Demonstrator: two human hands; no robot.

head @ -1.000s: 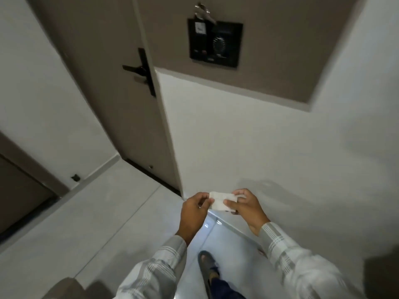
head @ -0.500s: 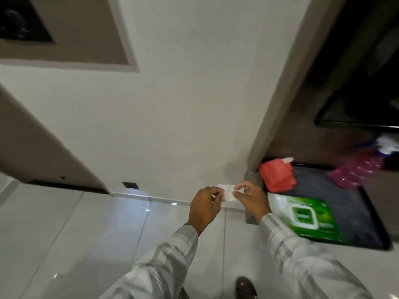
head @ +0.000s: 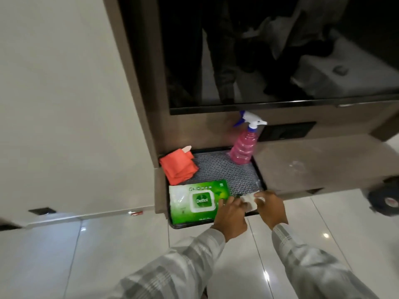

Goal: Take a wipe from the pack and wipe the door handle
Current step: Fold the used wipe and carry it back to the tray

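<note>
Wipe (head: 250, 200) out of the Dettol pack (head: 198, 201), folded small, pinched between left hand (head: 232, 214) and right hand (head: 272, 209), each grip clamped on it, above the black tray (head: 258, 169). Door handle not in view; whether wiped cannot be told.

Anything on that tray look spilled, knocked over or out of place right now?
Nothing stands out. The pink spray bottle stands upright at the tray's back, the orange cloth lies folded, and the green wipes pack lies flat with its lid shut. Both hands hold a folded white wipe over the tray's front edge.
</note>
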